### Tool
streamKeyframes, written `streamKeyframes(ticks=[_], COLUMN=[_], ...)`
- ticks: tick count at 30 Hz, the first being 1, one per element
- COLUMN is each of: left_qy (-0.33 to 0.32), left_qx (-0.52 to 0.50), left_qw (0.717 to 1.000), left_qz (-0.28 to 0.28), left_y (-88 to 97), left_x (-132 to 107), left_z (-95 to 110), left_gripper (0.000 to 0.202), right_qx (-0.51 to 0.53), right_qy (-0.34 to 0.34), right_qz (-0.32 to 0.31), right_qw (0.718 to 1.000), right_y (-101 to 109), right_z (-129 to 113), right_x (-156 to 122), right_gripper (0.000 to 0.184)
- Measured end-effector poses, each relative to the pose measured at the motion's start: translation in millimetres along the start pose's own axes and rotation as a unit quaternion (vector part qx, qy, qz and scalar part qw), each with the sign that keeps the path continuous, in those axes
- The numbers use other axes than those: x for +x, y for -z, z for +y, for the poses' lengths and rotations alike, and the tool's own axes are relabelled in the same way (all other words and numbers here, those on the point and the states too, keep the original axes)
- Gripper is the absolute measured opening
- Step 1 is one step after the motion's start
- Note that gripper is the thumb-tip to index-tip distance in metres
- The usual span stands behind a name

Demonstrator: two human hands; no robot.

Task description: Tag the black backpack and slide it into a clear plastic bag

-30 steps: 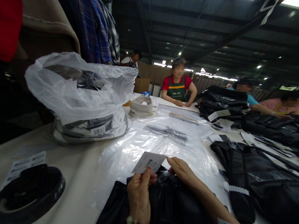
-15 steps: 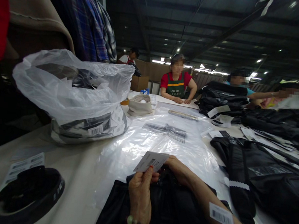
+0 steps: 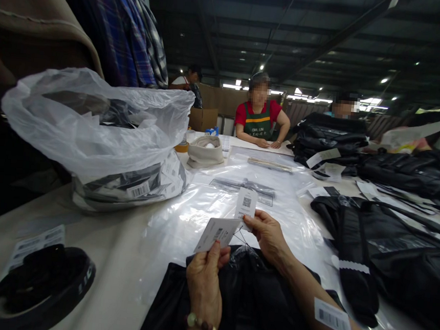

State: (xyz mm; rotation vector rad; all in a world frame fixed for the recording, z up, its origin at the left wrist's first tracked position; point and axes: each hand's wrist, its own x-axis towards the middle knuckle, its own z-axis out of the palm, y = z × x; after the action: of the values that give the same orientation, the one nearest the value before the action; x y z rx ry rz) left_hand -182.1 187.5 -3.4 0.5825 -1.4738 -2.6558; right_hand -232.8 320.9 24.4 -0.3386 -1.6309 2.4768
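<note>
Black clothes (image 3: 241, 310) lie on the table (image 3: 114, 269) at the very front, right under both hands. A white sticker (image 3: 333, 318) with black bars is stuck on the right arm. The left hand (image 3: 207, 272) pinches a white tag (image 3: 217, 234) between its thumb and fingers, just above the black clothes. That tag is tilted and has little black bars on it. Round the left wrist is a bead bracelet (image 3: 201, 326) (the beads are green and brown). The right hand (image 3: 269, 236) pinches a second tag (image 3: 246, 203), which stands up and has a square black code. A thin black string (image 3: 240, 234) hangs by the two tags, near the top of the black clothes.

To the left sits a round black roll (image 3: 41, 290), with a sheet of stickers (image 3: 35, 247) just behind it. Past the hands, shiny clear plastic (image 3: 180, 220) lies flat. More black clothes are on the right, in a dark heap (image 3: 407, 263). On the left stands a big see-through bag (image 3: 94, 146) with things in it. Behind that are a soft cloth bin (image 3: 205, 154) and a brown box (image 3: 204, 118). Across the table, a person (image 3: 261, 122) in a green apron leans on it.
</note>
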Motion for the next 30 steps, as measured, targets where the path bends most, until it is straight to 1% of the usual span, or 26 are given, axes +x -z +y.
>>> streamKeyframes(ticks=[6,9,16,22,30], left_qy=[-0.004,-0.004,-0.003,0.005,0.007], left_qx=[0.002,-0.002,-0.002,-0.013,-0.016], left_qw=[1.000,1.000,1.000,1.000,1.000], left_qz=[-0.014,-0.013,-0.015,-0.009,-0.011], left_y=[-0.4,-0.4,-0.8,-1.1,-2.1], left_x=[-0.4,0.4,0.5,-0.7,0.6], left_z=[1.2,1.1,1.6,4.2,3.3], left_gripper=[0.045,0.048,0.051,0.052,0.045], right_qx=[-0.005,-0.012,-0.060,-0.093,-0.070], right_qy=[0.019,0.032,0.060,0.047,0.060], right_qz=[0.006,0.012,0.008,0.000,0.045], right_qw=[1.000,0.999,0.996,0.995,0.995], right_y=[1.7,1.8,1.5,3.5,0.2], right_z=[-0.8,-1.8,-6.4,-6.9,-8.8], right_x=[-1.1,-1.5,-4.1,-4.6,-7.3], right_gripper=[0.039,0.038,0.034,0.034,0.031])
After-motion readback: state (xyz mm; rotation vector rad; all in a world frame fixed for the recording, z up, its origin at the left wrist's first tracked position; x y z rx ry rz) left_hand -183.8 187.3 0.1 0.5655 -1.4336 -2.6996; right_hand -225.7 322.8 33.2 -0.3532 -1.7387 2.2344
